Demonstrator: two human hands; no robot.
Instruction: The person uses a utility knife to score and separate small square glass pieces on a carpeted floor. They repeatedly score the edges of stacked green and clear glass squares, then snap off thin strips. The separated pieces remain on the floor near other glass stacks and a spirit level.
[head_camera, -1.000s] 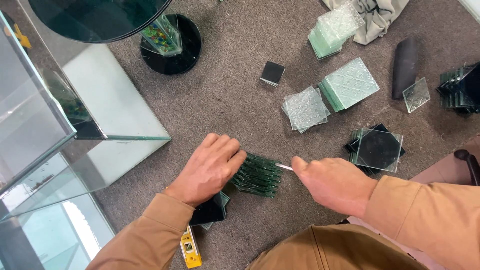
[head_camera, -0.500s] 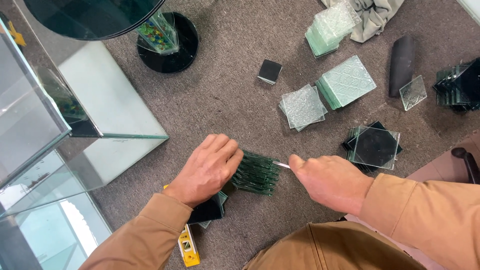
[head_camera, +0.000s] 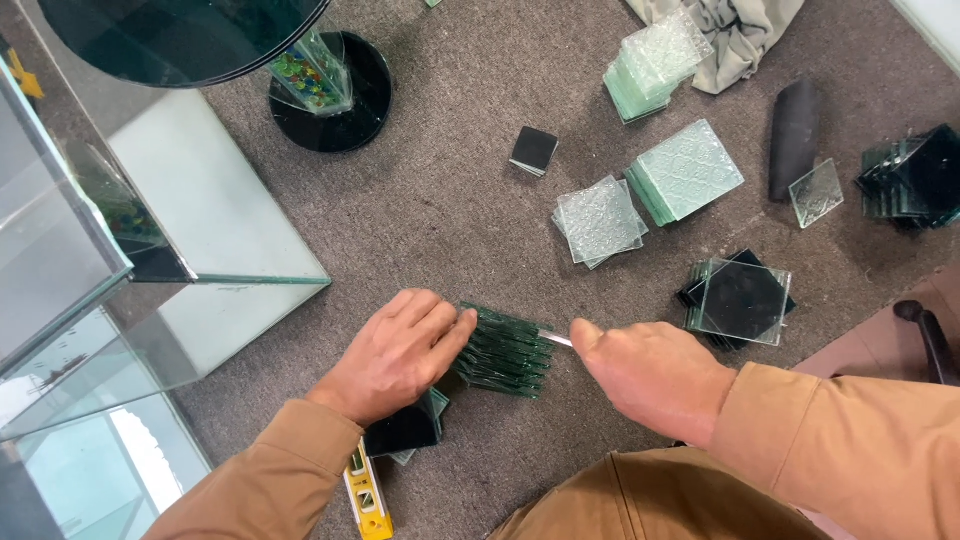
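We look down on a grey-brown carpet (head_camera: 440, 200) that covers nearly the whole floor; a strip of reddish floor (head_camera: 880, 350) shows at the right edge.

Our left hand (head_camera: 395, 355) lies flat, fingers together, pressing on the left end of a row of green-edged glass squares (head_camera: 505, 350) standing on edge on the carpet in the near middle. Our right hand (head_camera: 650, 375) is closed around a thin metal tool (head_camera: 556, 339) whose tip meets the right end of that row; how tightly it grips we cannot tell. Both arms wear tan sleeves.

Just under the left wrist sits a dark glass piece (head_camera: 405, 428), and near it a yellow spirit level (head_camera: 367, 495) lies on the carpet.

To the left stands a glass cabinet (head_camera: 150, 290) with clear panes and a pale base. At the far left a round dark glass top (head_camera: 180, 35) hangs over a black round base (head_camera: 335, 95) holding a clear column with coloured bits.

Further off on the carpet lie a small black square (head_camera: 534, 151), a loose pile of clear patterned glass squares (head_camera: 600, 220), a stack of pale green patterned squares (head_camera: 688, 172) and another stack (head_camera: 655, 60) beside a grey cloth (head_camera: 735, 35). To the right sit a dark roll (head_camera: 795, 138), a single clear square (head_camera: 817, 192), a heap of dark glass pieces (head_camera: 915, 180), and a clear square lying on black ones (head_camera: 740, 302).
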